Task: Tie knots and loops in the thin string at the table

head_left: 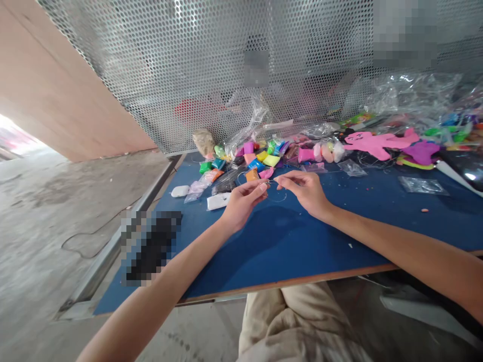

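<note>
Over the blue table [264, 256], my left hand [245, 203] and my right hand [304, 188] face each other, fingertips a short gap apart. Both hands are pinched closed on a thin, clear strand [279, 199], which loops below and beside the fingers. Something small and shiny shows at the left fingertips, too tiny to name. Just behind the hands lie small coloured packets, among them an orange-brown packet [252, 174], a pink packet [266, 173] and a yellow packet [271, 160]. Near my left wrist rests a white packet [218, 201].
A perforated metal panel [211, 65] rises behind the table. Along the back lie a pink figure-shaped cutout [381, 142], a purple piece [420, 151] and clear plastic wrap [411, 95]. A flat clear bag [423, 185] is at right; a white rounded case [180, 191] is at left.
</note>
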`<state>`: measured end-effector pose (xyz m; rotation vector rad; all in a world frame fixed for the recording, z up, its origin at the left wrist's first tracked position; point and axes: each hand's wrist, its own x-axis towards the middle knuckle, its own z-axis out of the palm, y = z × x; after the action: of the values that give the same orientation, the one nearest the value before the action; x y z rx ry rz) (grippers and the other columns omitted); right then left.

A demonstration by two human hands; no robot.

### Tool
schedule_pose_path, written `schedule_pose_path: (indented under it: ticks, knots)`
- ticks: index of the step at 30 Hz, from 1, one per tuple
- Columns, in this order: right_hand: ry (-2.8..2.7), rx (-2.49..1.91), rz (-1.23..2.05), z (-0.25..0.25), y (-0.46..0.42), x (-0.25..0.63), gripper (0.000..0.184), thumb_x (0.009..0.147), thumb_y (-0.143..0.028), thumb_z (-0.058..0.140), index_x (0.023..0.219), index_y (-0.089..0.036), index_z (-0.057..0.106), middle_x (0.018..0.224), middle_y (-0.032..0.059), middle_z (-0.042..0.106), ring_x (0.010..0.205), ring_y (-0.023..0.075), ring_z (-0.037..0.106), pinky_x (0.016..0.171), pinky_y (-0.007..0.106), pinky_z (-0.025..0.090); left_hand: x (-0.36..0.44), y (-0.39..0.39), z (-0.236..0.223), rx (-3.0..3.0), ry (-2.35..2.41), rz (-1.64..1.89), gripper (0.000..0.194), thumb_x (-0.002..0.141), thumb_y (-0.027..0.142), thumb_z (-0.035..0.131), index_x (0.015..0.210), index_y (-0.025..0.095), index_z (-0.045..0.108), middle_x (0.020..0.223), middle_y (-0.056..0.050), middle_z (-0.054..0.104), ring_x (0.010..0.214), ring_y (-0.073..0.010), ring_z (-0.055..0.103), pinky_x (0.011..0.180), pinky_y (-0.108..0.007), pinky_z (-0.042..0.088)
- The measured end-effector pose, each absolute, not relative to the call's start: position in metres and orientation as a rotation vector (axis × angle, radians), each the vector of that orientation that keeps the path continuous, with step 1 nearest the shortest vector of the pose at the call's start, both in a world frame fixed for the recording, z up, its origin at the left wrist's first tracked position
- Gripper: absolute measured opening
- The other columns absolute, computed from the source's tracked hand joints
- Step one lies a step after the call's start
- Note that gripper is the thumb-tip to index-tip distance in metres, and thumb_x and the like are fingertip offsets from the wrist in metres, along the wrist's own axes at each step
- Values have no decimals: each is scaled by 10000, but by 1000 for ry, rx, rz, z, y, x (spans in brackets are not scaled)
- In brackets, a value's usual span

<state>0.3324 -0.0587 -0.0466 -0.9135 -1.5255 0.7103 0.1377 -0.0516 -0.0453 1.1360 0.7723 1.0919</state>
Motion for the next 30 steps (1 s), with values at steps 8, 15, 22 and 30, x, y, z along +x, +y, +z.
schedule_pose_path:
  ticks: [8, 15, 22, 30]
  knots:
    - [-1508, -902, 745, -47, -63, 329, 224, 866, -416, 679, 864, -212, 770, 752, 22, 728, 734, 180, 672, 720, 316, 533, 140, -48, -53, 1297, 854, 1186, 300, 736, 428, 807, 899, 177, 782, 967, -60, 749, 648, -82, 568, 664, -238, 486]
    - [-1604, -857, 785, -46, -62, 332, 232, 875, -431, 666, 914, -226, 767, 786, 24, 728, 760, 192, 682, 764, 346, 548, 137, -49, -45, 1405, 890, 1183, 344, 772, 474, 764, 951, 182, 789, 923, -59, 741, 563, -72, 431, 530, -237, 360]
    - [-1737, -875, 813, -50, -54, 337, 260, 871, -423, 670, 1000, -211, 749, 895, 41, 750, 833, 200, 686, 823, 360, 530, 133, -49, -42, 1510, 924, 1229, 377, 790, 516, 739, 924, 166, 771, 765, -36, 700, 593, -101, 501, 541, -244, 377]
    - [-1640, -806, 1360, -52, -25, 370, 450, 921, -564, 556, 1067, -177, 733, 928, 88, 744, 735, 166, 649, 744, 332, 536, 104, -20, -34, 1427, 899, 1499, 298, 781, 486, 751, 832, 192, 749, 946, -39, 703, 526, -41, 427, 504, -240, 363]
